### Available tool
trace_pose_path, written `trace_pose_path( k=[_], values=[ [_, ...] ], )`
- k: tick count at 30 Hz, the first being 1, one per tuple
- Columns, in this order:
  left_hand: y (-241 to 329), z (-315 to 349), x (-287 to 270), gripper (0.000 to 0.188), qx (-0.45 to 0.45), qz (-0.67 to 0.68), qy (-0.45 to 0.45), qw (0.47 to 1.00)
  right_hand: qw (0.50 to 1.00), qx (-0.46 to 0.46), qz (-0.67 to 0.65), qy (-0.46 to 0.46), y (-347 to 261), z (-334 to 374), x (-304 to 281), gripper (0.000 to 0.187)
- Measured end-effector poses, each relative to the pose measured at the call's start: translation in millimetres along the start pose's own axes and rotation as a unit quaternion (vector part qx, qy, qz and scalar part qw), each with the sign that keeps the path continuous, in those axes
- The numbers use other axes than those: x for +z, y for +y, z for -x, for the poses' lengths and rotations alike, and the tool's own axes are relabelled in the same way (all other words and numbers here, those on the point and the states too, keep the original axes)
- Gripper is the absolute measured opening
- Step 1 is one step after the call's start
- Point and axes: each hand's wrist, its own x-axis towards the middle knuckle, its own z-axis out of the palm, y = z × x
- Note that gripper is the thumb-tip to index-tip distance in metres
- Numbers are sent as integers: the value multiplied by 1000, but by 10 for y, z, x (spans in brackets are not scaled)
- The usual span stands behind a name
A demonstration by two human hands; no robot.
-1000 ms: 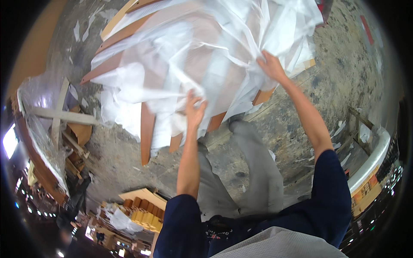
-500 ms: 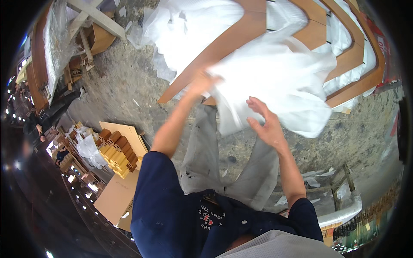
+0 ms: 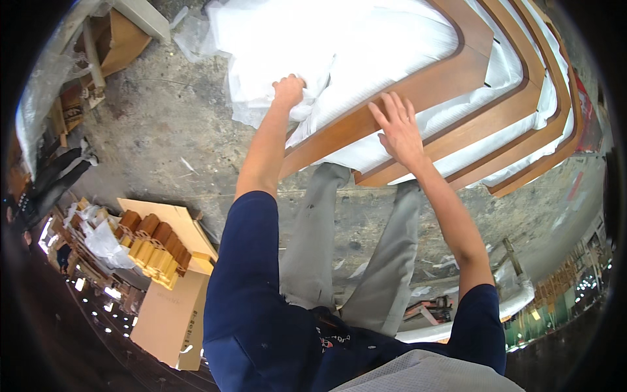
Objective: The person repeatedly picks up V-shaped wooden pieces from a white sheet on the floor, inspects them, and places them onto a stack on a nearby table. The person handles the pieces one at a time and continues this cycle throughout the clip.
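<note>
My left hand (image 3: 289,90) has its fingers curled onto a bright white foam sheet (image 3: 258,55) at the left end of the stack; the fingertips are partly hidden. My right hand (image 3: 400,130) is open, its spread fingers touching the lower edge of the nearest bent brown wooden frame (image 3: 385,97). Behind and to the right, several similar angled wooden frames (image 3: 496,108) lie in a row. More white wrapping (image 3: 450,117) shows in the gaps between them.
Stacked yellow and brown wooden pieces (image 3: 157,242) and a cardboard box (image 3: 173,313) stand at lower left. A plastic-wrapped item (image 3: 39,104) and a pale beam (image 3: 144,16) are at upper left. Another person's legs (image 3: 59,173) show at far left. Scraps litter the concrete floor (image 3: 157,130).
The white sheet that covered the near frames has moved up and left, baring the wood. My left hand has gone up and left; my right hand has risen to the nearest frame.
</note>
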Motion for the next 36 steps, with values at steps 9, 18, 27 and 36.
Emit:
trace_pose_path(
  k=[9,18,27,36],
  values=[
    [114,1179,-252,63,8,235,178,956,971,-104,183,-112,71,-403,279,57],
    [823,1990,-694,96,94,211,21,973,977,-157,74,-120,-55,-349,-538,83],
    [1820,2593,-1212,76,84,234,19,968,544,402,-695,244,163,907,-447,87],
    [2704,3172,-861,79,91,232,71,966,280,260,-899,214,630,1339,-644,49]
  ],
)
